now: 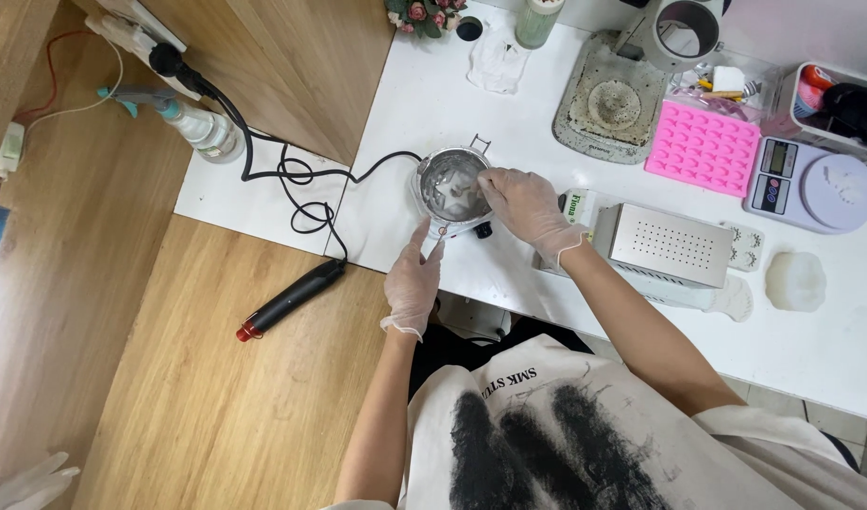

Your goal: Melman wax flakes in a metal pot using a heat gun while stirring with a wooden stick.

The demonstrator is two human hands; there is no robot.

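Your gloved left hand pinches the small metal melting pot's handle at table edge; right hand closed on a stirrer inside; metal box just right, black cord left

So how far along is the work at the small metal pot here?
Done: the small round metal pot sits on the white table with pale contents inside. In hand: the gloved right hand works a small tool in the pot while the gloved left hand steadies its handle. Left: the pink silicone mould looks unfilled.
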